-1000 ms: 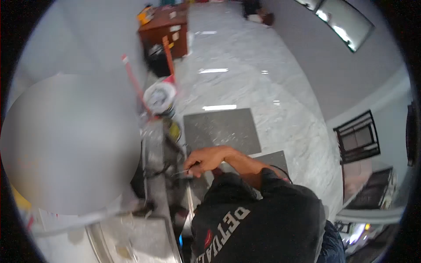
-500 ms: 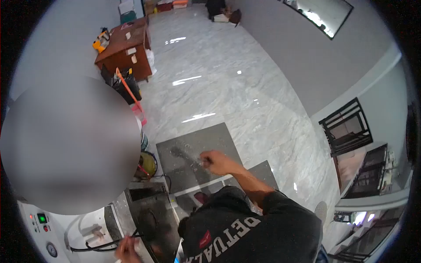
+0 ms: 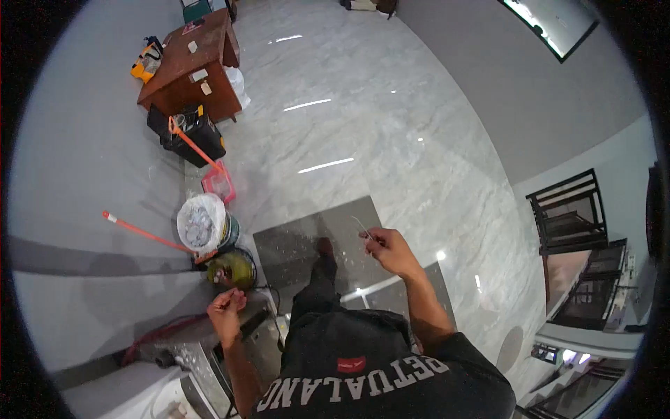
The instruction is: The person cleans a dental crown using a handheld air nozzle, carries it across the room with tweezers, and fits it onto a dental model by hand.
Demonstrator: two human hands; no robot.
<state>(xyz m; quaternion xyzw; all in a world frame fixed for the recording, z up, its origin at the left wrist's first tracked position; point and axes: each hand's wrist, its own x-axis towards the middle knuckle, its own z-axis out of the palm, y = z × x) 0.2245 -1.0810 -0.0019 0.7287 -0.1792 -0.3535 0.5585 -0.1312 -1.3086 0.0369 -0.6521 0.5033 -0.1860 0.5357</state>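
Note:
My right hand [image 3: 393, 253] is in front of my body, over the dark grey floor mat [image 3: 296, 237]. Its fingers pinch a thin, pale, wire-like strand [image 3: 360, 224], which curves up past the fingertips. The strand's exact kind is too fine to make out. On the other side, my left hand [image 3: 226, 314] hangs near the yellow-green gas cylinder [image 3: 234, 269], its fingertips drawn together. Whatever lies between those fingertips, if anything, is too small to see.
A lined bucket [image 3: 201, 222] stands by the left wall beside an orange pole [image 3: 146, 232]. Beyond are a pink dustpan [image 3: 220, 183], a black toolbox [image 3: 192, 136] and a brown desk [image 3: 192, 59]. A white machine [image 3: 171, 405] sits at lower left.
My left hand has risen away from the white machine toward the cylinder. My right hand has shifted right, and the strand now shows in it. The view has turned away from the machine's panel.

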